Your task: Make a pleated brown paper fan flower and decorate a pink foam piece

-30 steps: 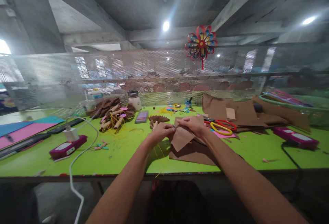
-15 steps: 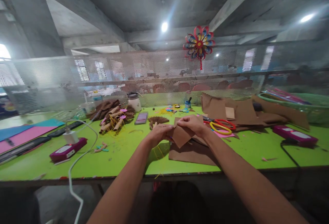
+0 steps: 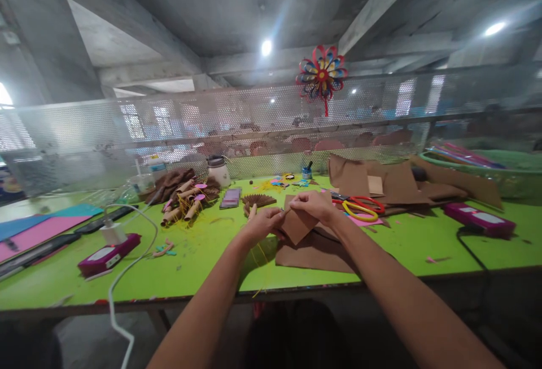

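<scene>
Between my two hands is a squarish piece of brown paper, tilted with one corner pointing down. My left hand is closed on its left edge. The fingers of my right hand pinch its upper part. Beneath it a larger brown paper sheet lies near the table's front edge. Just beyond my left hand rests a pleated brown paper fan. Scissors with red and yellow handles lie to the right of my right hand. Thin yellow strands hang below my left hand.
A heap of rolled brown paper tubes lies left on the green table. Brown paper sheets are piled at right, beside a green basket. Purple power strips stand at both sides, one with a white cable. A perforated screen runs behind.
The view has shifted slightly, so the scene sits a little further left. Both hands keep their hold on the brown paper, with only small finger movement.
</scene>
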The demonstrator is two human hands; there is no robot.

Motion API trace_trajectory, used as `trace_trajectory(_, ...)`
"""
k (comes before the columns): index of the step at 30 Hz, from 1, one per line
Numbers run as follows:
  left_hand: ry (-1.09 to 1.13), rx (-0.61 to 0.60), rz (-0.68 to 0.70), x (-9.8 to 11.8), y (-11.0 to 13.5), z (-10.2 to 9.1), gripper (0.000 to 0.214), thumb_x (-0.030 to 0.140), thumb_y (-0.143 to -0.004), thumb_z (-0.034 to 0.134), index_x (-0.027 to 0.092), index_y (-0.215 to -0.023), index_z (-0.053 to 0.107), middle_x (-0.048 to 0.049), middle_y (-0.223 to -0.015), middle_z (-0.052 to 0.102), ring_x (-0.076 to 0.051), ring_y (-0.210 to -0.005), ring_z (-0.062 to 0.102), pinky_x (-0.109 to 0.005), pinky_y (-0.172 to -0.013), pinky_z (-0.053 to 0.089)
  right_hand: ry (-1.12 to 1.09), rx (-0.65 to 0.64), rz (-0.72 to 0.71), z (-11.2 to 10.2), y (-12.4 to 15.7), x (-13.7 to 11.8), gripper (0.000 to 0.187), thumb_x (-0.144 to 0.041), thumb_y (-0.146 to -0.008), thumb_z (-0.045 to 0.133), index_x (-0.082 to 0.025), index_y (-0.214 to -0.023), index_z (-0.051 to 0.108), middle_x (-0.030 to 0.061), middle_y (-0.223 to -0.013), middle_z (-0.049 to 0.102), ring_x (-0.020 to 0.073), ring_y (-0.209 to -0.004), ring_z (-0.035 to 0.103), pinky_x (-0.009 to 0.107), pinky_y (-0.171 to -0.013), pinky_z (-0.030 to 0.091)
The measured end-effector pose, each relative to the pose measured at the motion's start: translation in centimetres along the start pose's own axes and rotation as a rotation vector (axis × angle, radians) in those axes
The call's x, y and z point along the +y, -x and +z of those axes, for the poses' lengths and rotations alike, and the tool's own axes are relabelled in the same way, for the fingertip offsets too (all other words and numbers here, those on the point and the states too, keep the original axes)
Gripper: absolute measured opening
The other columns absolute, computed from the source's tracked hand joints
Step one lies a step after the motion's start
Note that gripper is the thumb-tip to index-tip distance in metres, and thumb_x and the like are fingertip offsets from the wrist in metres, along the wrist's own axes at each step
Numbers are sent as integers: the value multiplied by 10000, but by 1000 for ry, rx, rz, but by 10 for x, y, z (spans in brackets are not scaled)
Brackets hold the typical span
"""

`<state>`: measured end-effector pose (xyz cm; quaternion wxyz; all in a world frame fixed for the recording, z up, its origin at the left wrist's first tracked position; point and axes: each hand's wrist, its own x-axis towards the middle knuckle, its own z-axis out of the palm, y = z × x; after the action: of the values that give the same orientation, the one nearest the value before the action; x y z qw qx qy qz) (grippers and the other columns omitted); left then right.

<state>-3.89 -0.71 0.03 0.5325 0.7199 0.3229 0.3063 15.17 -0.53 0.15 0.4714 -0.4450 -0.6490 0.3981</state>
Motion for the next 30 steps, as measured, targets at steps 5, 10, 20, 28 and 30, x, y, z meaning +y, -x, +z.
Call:
trace_trajectory(5, -146, 42, 36, -2, -5, -3, 390, 521, -706, 606, 135, -667, 576, -29, -608, 583, -149, -582, 579, -289, -595, 492, 64, -12, -34, 2, 2, -1, 299, -417, -562, 714, -137, -614, 626, -13, -547, 538, 96, -517, 435, 224, -491, 308)
trace_trajectory(10, -161, 58, 93, 5, -2, -8, 373, 471, -684, 651, 119, -584, 576, -8, -528, 528, -113, -536, 522, -252, -575, 444, 70, -65, -111, -3, 2, -3, 343, -461, -569, 711, -133, -545, 614, -18, -517, 516, 74, -486, 385, 221, -470, 282)
trace_trajectory(20, -88, 74, 95, 15, 6, -10, 311, 402, -672, 692, 108, -646, 593, 16, -513, 509, -83, -504, 463, -236, -551, 388, 64, -138, -64, -4, 4, -3, 400, -529, -632, 670, -157, -519, 574, -61, -427, 385, 48, -368, 271, 210, -346, 193)
trace_trajectory(28, -205, 82, 115, 14, 4, -13, 275, 382, -714, 636, 131, -623, 569, 6, -512, 525, -95, -506, 489, -225, -531, 385, 89, -168, -62, -2, 4, -1, 424, -566, -663, 635, -164, -548, 567, -60, -397, 408, 50, -315, 310, 200, -310, 230)
trace_trajectory(30, -231, 96, 117, 14, 3, -14, 249, 349, -715, 623, 134, -603, 569, -1, -510, 535, -102, -510, 505, -226, -534, 393, 123, -144, -87, -2, 2, 0, 446, -573, -684, 613, -162, -525, 546, -54, -375, 409, 55, -320, 333, 198, -325, 246)
